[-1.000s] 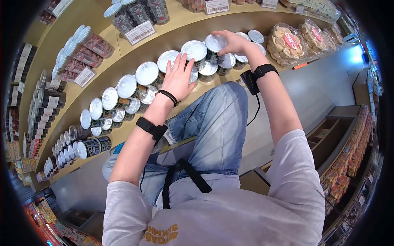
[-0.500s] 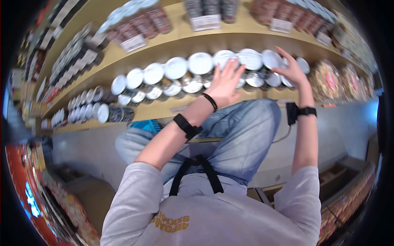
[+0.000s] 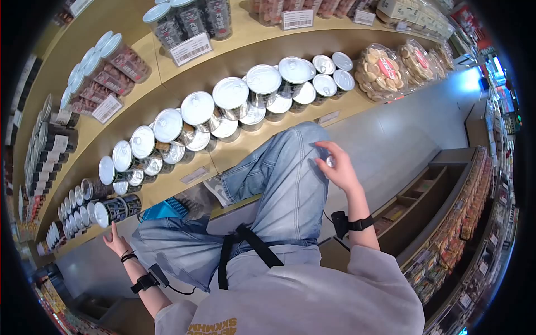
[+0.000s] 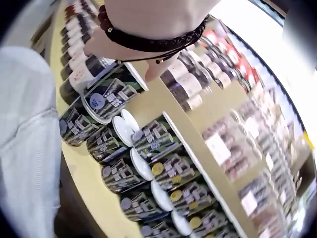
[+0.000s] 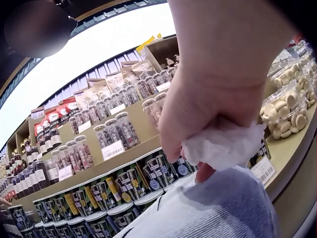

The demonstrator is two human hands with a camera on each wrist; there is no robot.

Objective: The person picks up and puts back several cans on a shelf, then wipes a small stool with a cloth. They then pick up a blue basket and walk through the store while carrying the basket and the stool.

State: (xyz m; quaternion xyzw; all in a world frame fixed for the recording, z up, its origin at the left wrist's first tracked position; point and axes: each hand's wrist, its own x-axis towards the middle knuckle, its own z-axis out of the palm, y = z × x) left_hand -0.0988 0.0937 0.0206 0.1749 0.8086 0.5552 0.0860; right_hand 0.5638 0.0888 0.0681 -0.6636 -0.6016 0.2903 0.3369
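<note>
Head view: price tag [image 3: 191,48], eleven o'clock, print too small to read; shirt lettering [image 3: 213,325], between six and seven, cropped at bottom edge; left hand [image 3: 116,244], eight o'clock, contact with end can [image 3: 103,214] unclear.
Right wrist view: white wad [image 5: 223,146], four o'clock, partly covered by right hand [image 5: 210,106]; round dark shape [image 5: 39,28], ten o'clock, blurred.
</note>
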